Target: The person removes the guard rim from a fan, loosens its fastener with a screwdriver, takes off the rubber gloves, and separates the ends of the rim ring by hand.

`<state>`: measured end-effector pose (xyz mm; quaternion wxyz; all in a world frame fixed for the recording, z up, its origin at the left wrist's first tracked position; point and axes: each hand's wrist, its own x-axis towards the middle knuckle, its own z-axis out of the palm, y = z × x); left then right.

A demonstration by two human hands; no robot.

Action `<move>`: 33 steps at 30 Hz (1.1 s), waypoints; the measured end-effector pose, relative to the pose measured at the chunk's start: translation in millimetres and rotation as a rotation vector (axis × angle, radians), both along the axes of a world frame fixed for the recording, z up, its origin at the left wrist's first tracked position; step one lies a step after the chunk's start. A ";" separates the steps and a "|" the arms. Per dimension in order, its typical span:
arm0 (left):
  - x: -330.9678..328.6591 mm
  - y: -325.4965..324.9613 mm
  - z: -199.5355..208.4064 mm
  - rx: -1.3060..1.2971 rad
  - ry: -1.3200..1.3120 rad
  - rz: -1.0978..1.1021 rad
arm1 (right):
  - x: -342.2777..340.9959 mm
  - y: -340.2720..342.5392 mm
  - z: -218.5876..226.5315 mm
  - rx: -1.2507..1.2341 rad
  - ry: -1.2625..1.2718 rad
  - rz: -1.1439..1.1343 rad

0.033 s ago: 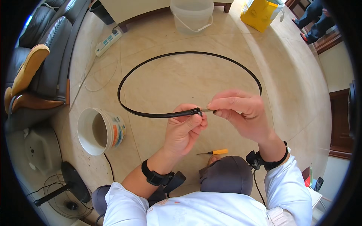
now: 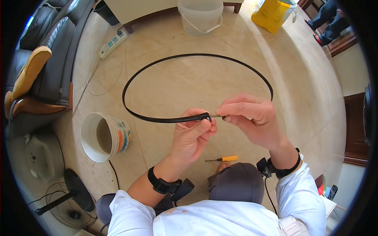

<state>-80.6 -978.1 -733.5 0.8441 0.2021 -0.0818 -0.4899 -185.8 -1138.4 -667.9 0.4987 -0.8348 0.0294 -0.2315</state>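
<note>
A large thin black hoop (image 2: pixel 197 55) stands out in front of me above the floor. My left hand (image 2: pixel 193 135) grips one end of it between thumb and fingers, at a small black end piece (image 2: pixel 205 117). From the right, my right hand (image 2: pixel 252 116) pinches a slim metal piece (image 2: pixel 215 116) with thumb and forefinger, its tip meeting that end piece. Fingers cover most of this slim piece, so its kind is unclear. The hoop's right side passes out of sight behind my right hand. A screwdriver (image 2: pixel 226 159) with a yellow handle lies by my foot.
A white bucket (image 2: pixel 112 135) stands at left, near a fan base (image 2: pixel 78 188) and wire fan grille (image 2: pixel 59 204). Farther off are a clear bucket (image 2: pixel 201 17), yellow bag (image 2: pixel 271 15), power strip (image 2: pixel 113 44) and sofa (image 2: pixel 55 70). Another person's legs (image 2: pixel 328 21) show at far right.
</note>
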 end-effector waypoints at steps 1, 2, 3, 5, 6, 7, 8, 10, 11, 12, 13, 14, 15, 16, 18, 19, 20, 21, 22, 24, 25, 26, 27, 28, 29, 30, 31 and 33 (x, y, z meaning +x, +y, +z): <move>0.3 0.3 -0.4 -0.003 0.001 0.003 | 0.1 1.2 -1.3 0.001 -0.006 0.009; 0.6 0.7 -0.7 -0.006 0.001 0.007 | -0.2 1.6 -1.3 0.001 -0.005 0.009; 1.1 0.7 -0.5 -0.006 0.002 0.006 | -0.9 1.2 -1.3 -0.003 0.007 0.007; 2.3 0.7 1.1 0.002 0.005 0.005 | -0.8 1.5 -2.9 -0.008 0.020 0.006; 2.8 0.1 1.3 0.003 0.006 0.005 | -0.7 1.9 -5.7 0.011 0.006 -0.014; 3.7 -0.6 1.6 -0.011 -0.022 -0.008 | -0.5 2.2 -7.8 0.030 -0.008 -0.033; 4.3 -1.0 1.7 -0.024 -0.050 -0.021 | -0.3 2.2 -8.8 0.030 -0.007 -0.033; 6.0 -0.5 1.9 -0.019 -0.050 -0.047 | -0.7 1.6 -9.5 0.003 -0.018 -0.027; 6.8 -0.3 2.0 -0.013 -0.051 -0.072 | -1.9 1.1 -8.5 0.003 -0.017 -0.027; 7.2 -0.2 2.0 -0.013 -0.051 -0.071 | -3.8 0.5 -6.9 -0.001 0.001 -0.002; 7.6 -0.2 1.9 -0.023 -0.043 -0.086 | -4.8 0.4 -5.7 -0.006 0.019 0.023; 8.1 -0.2 1.9 -0.033 -0.034 -0.101 | -4.7 0.6 -5.4 -0.005 0.019 0.024; 8.6 0.0 1.8 -0.033 -0.035 -0.102 | -5.3 0.9 -5.1 -0.007 0.013 0.026; 9.4 0.3 1.6 -0.038 -0.043 -0.125 | -5.8 0.9 -4.7 -0.008 0.007 0.029; 10.1 0.6 1.9 -0.041 -0.052 -0.152 | -7.5 0.2 -3.8 -0.018 -0.002 0.036; 9.9 0.6 2.6 -0.029 -0.055 -0.161 | -8.5 0.0 -3.5 -0.028 -0.011 0.045; 9.6 0.5 2.9 -0.018 -0.057 -0.171 | -9.7 0.0 -3.2 -0.027 -0.011 0.042; 9.6 0.8 3.0 -0.016 -0.057 -0.173 | -10.4 0.4 -2.9 -0.027 -0.010 0.046; 9.5 1.0 2.9 -0.014 -0.067 -0.176 | -11.2 0.6 -2.4 -0.028 -0.008 0.050; 9.9 1.7 2.1 -0.012 -0.074 -0.182 | -11.0 -1.6 -1.0 -0.029 0.011 0.062; 10.6 2.5 1.2 -0.005 -0.091 -0.188 | -10.3 -3.0 0.0 -0.033 0.031 0.076; 11.1 2.9 -0.1 0.002 -0.107 -0.193 | -9.5 -4.2 1.7 -0.033 0.035 0.073; 9.9 3.2 1.1 0.005 -0.112 -0.195 | -10.2 -5.7 5.1 -0.004 0.058 0.105; 8.7 3.5 2.1 0.015 -0.123 -0.207 | -11.1 -6.8 7.0 0.024 0.081 0.137; 7.6 3.8 3.3 0.025 -0.134 -0.220 | -12.1 -7.8 7.3 0.025 0.076 0.137; 8.1 3.9 2.8 0.025 -0.131 -0.221 | -11.7 -8.7 7.0 0.028 0.083 0.150; 8.8 4.1 2.6 0.037 -0.135 -0.223 | -11.3 -9.3 6.8 0.032 0.090 0.163; 9.9 4.3 2.7 0.049 -0.138 -0.226 | -10.3 -9.6 10.5 0.006 0.108 0.165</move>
